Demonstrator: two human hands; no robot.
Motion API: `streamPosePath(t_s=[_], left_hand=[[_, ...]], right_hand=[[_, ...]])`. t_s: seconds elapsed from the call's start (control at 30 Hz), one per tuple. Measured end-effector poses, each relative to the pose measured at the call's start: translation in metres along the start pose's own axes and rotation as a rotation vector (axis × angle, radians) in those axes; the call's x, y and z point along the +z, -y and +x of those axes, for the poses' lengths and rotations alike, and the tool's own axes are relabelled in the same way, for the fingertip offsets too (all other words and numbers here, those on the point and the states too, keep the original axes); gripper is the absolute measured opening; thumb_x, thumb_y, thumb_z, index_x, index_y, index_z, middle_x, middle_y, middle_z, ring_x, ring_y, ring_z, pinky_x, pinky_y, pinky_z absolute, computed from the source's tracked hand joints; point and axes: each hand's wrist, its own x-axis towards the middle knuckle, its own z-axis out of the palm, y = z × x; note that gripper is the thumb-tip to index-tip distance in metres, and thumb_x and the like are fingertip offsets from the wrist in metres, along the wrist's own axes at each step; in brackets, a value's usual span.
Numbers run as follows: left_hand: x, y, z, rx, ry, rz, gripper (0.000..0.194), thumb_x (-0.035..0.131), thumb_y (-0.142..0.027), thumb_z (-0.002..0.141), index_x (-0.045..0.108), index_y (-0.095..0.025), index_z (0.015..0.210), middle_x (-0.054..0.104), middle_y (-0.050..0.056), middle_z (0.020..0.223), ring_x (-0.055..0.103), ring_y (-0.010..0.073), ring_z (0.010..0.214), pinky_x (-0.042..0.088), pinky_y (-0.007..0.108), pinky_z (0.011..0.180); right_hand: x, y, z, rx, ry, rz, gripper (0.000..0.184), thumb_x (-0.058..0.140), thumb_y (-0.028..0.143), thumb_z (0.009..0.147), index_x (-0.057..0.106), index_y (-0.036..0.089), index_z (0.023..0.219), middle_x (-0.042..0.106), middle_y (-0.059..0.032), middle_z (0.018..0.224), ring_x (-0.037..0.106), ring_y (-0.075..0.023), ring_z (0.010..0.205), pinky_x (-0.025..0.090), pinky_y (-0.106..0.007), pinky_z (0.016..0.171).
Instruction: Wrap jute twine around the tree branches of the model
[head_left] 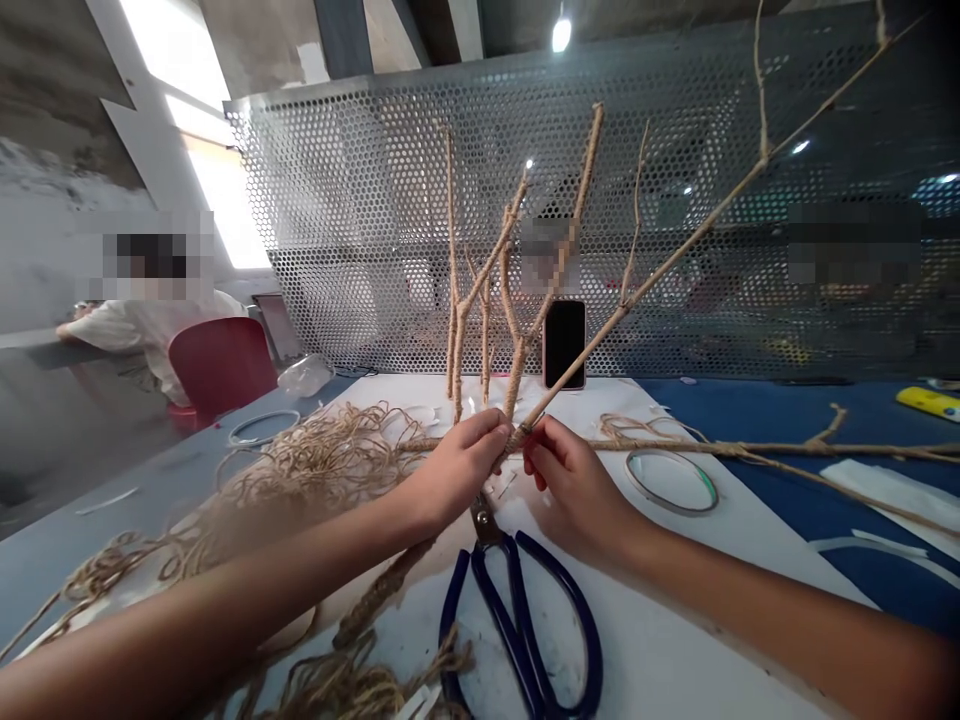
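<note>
Grasping the base of a twine-wrapped branch point(517, 368) in the left grip point(459, 465), closed around the joint, over a white sheet point(720, 600) on a blue surface point(686, 402). Bending the fingers and thumb of the right grip point(576, 478) in at the other side of that joint, just beside the left; cannot tell whether pinching a strand there, too small to make out. Having the forked branch rise upright from the joint, with a long slanting branch point(679, 252) reaching up to the right from the same spot. Having dark-handled scissors point(487, 532) lying just below, points toward the hands, and a horizontal branch point(652, 447) lying crosswise behind the wrists. To the left, a loose tangle of twine point(322, 455); to the right, near the forearm, a ring of tape point(706, 486). Facing a phone point(565, 345) propped upright before a perforated screen point(360, 230). Farther left, a seated person point(154, 345) on a red chair point(221, 362)
</note>
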Motion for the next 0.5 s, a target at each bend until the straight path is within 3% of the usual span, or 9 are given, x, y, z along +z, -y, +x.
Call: streamPosePath(t_s=[0.13,0.3,0.4,0.5], left_hand=[[0.002,0.001,-0.001,0.064,-0.042,0.126,0.024,0.032,-0.03,0.087,0.038,-0.02,0.066,0.037,-0.004,0.06,0.039,0.0117,0.058,0.031,0.024,0.054],[0.001,-0.003,-0.003,0.119,-0.064,0.297,0.026,0.029,-0.025,0.088,0.036,-0.019,0.063,0.039,-0.004,0.06,0.039,0.0124,0.058,0.03,0.025,0.056],[0.0,-0.008,-0.005,0.136,-0.058,0.313,0.026,0.029,-0.024,0.088,0.035,-0.02,0.063,0.04,-0.003,0.062,0.04,0.0134,0.061,0.03,0.026,0.058],[0.0,-0.011,-0.008,0.165,-0.051,0.349,0.027,0.027,-0.03,0.09,0.036,-0.02,0.066,0.043,-0.002,0.067,0.042,0.0146,0.064,0.031,0.026,0.059]], right_hand=[[-0.003,0.006,0.002,-0.014,-0.117,-0.02,0.012,0.037,0.016,0.082,0.047,0.021,0.077,0.045,0.0038,0.065,0.043,-0.0116,0.059,0.035,-0.025,0.057],[-0.016,0.016,0.019,0.077,-0.203,-0.058,0.01,0.034,0.015,0.076,0.043,0.021,0.074,0.042,0.0042,0.061,0.041,-0.0101,0.05,0.033,-0.023,0.047],[-0.036,0.019,0.032,0.118,-0.17,-0.117,0.011,0.033,0.015,0.076,0.043,0.02,0.075,0.042,0.0038,0.062,0.042,-0.0091,0.049,0.035,-0.022,0.047],[-0.065,0.024,0.033,0.19,-0.012,-0.236,0.012,0.039,0.016,0.074,0.05,0.019,0.073,0.049,0.0021,0.06,0.045,-0.01,0.049,0.036,-0.023,0.047]])
